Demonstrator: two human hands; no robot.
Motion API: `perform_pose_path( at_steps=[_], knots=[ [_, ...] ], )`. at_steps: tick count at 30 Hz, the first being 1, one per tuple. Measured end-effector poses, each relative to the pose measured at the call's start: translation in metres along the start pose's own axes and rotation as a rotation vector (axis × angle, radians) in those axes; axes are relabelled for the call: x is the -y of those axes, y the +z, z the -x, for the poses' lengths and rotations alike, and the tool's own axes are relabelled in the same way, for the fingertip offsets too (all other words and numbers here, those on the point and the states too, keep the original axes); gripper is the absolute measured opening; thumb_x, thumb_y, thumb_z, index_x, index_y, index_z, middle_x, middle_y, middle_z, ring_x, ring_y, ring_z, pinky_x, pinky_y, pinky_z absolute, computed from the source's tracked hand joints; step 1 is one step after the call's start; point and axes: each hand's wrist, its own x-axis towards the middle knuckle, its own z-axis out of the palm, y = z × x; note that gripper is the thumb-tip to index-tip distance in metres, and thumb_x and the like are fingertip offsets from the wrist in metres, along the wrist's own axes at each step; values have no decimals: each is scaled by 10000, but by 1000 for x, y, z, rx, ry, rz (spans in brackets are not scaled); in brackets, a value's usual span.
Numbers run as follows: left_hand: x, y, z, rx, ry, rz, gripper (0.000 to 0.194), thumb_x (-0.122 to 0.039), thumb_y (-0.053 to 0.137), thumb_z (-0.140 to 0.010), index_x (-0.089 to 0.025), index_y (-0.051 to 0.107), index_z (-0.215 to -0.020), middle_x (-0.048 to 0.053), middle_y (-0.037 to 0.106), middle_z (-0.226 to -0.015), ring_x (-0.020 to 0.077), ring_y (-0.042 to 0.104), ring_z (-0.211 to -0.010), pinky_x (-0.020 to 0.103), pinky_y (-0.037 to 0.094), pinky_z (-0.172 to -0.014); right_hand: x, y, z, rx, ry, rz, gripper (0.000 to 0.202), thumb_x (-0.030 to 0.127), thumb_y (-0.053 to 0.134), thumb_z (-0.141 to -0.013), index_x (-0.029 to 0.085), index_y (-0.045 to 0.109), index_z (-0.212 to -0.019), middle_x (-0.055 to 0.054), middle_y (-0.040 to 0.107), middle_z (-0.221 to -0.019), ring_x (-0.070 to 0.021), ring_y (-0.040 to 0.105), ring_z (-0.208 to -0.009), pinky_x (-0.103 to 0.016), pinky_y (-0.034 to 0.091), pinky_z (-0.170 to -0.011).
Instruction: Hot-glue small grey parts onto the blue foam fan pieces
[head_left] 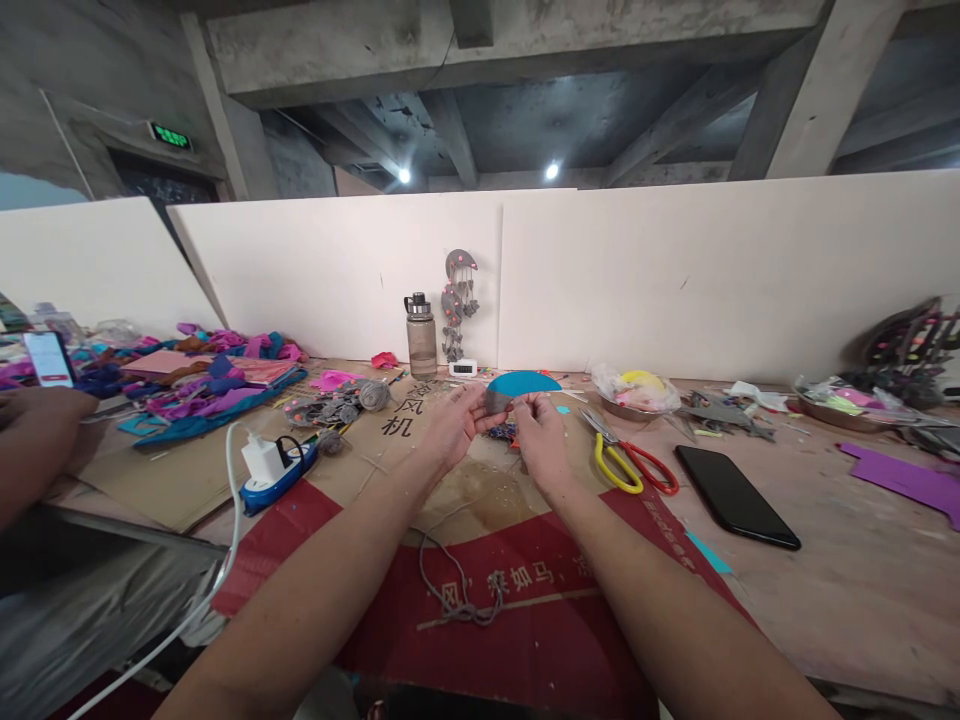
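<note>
Above the middle of the table my left hand (456, 420) grips the left end of a curved felt-like piece (525, 382), blue on top with a grey part at the lower left. My right hand (538, 432) is closed at the lower edge of this piece, its fingertips pinched together; whether they also hold something small is hidden. Below the hands, a small dark patterned bundle (501, 432) lies on the brown and red paper. Scissors (619, 455) with one yellow and one red handle lie right of my right hand. Loose grey cord (465, 608) lies tangled nearer to me.
A black phone (739, 497) lies at the right, near a bowl (636, 408). Behind stand a water bottle (421, 338) and a grey hanging ornament (454, 300). A power strip (277, 480) with a white cable and coloured scraps (217, 375) are left. Another person's hand (45, 430) shows far left.
</note>
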Motion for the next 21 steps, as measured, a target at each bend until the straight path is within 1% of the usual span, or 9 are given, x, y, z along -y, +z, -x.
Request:
perform_pose_path(
  at_steps=[3,5,7,9,11,14,17,21],
  knots=[
    [2,-1,0,-53,45,-31,242,-317,702,-741,-156,524,-773,72,707,-809,161,682,-710,299,563,-686,-1,2,0,11,15,-18,168,387,470,-780,224,484,-742,32,481,-657,-138,427,-584,-271,366,-584],
    [2,-3,-1,-107,54,-36,243,-305,703,-735,-161,510,-764,57,696,-754,158,676,-676,310,563,-674,-1,2,0,7,24,-13,182,399,474,-774,221,487,-743,26,485,-664,-142,433,-595,-273,366,-583],
    [2,-6,-1,-161,38,-51,230,-313,680,-747,-164,504,-762,49,680,-700,162,668,-636,330,562,-660,1,1,1,-12,17,7,182,395,474,-770,216,487,-740,21,487,-674,-142,434,-611,-269,361,-582],
    [2,-11,-2,-208,2,-98,234,-354,631,-774,-159,506,-741,59,667,-668,167,657,-597,326,551,-618,2,0,1,-33,8,20,178,386,464,-773,213,479,-734,24,476,-670,-138,425,-614,-261,352,-577],
    [1,-18,-4,-249,-12,-161,282,-410,584,-795,-155,505,-705,69,654,-658,167,646,-578,288,517,-546,4,-2,1,-38,14,22,182,387,450,-782,213,468,-731,32,453,-649,-133,412,-598,-256,342,-565],
    [-1,-26,-7,-320,40,-231,323,-441,594,-780,-156,498,-659,23,587,-594,125,587,-514,216,418,-446,8,-3,2,-33,29,21,182,387,444,-784,214,458,-731,35,441,-635,-132,407,-587,-254,335,-551],
    [-2,-31,-12,-339,91,-216,295,-396,628,-765,-157,500,-648,-5,547,-575,90,529,-496,198,384,-447,11,-4,3,-33,48,31,181,392,445,-781,220,452,-726,38,437,-628,-133,400,-580,-257,329,-544],
    [-4,-35,-18,-317,136,-165,208,-276,633,-767,-146,520,-650,7,562,-609,92,540,-558,212,415,-521,11,-5,3,-36,59,30,182,402,446,-778,227,448,-724,40,441,-630,-137,398,-581,-262,336,-550]
  ],
)
